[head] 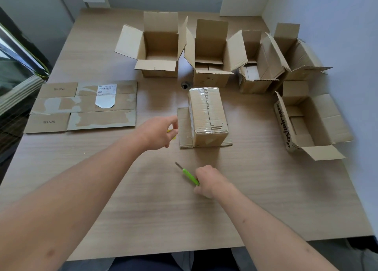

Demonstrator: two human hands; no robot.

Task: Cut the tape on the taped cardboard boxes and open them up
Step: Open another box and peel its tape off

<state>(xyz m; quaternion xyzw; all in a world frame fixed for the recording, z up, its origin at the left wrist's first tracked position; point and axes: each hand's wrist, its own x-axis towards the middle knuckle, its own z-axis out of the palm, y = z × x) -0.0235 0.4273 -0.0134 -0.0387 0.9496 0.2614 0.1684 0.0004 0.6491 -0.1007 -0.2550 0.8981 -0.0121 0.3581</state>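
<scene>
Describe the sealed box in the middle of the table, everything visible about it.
The sealed box is plain brown cardboard, closed, with clear tape running along its top seam and over both ends. It stands upright on a flat cardboard piece on the table. The left hand reaches toward its left side, not touching it.

both forearms are bare to the frame edge, with no sleeves, watch or rings showing. the left hand [158,133] and right hand [208,181] wear no gloves. dark navy trousers [143,263] show at the bottom.
</scene>
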